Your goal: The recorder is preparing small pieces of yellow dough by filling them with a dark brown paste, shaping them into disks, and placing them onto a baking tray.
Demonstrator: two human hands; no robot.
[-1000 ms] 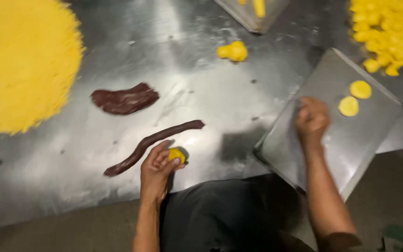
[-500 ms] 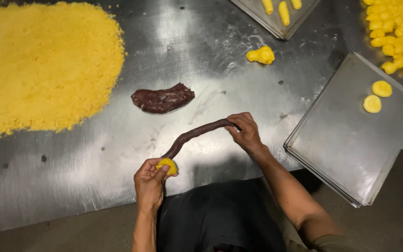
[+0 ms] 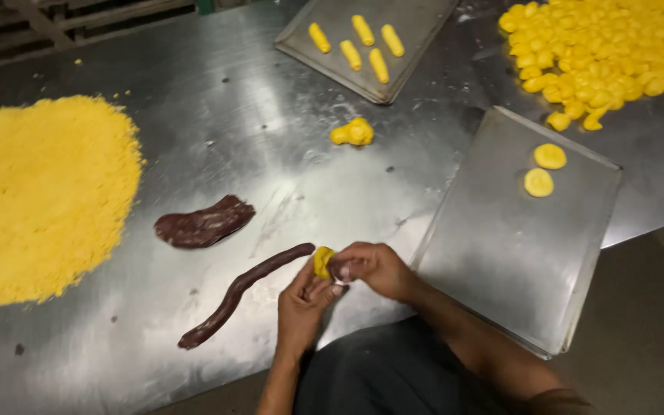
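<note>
From my remote seat, the scratched stainless-steel worktop [image 3: 217, 131] fills the frame, carrying a broad heap of yellow crumbs [image 3: 36, 192] at left and a pile of small yellow dough pieces [image 3: 616, 54] at upper right. A bare rectangular metal tray [image 3: 501, 261] sits right of centre with two flat yellow discs [image 3: 545, 169] near its far corner; a second metal tray [image 3: 416, 23] at top centre holds five yellow dough logs [image 3: 359, 42]. A long dark-brown rope of paste [image 3: 240, 292] runs across the lower middle, a flattened dark-brown slab [image 3: 203, 223] above it, a loose yellow lump [image 3: 353, 132] beyond.

At lower centre my left hand [image 3: 301, 307] cups a small yellow dough piece [image 3: 322, 261], while my right hand [image 3: 370, 265] pinches at the same piece, fingertips pressed together right at the near end of the rope.

Risks, as I judge them: the soft piece could tear or squash under too firm a pinch, or slip from the palm to the worktop; the rope's thin stretch may break if tugged; the near tray overhangs the worktop edge, so a knock from my forearm could tip it.

Hard to make out: whether brown paste already sits between the fingertips, hidden by the knuckles. The crumb heap and dough pile are cut off by the frame.
</note>
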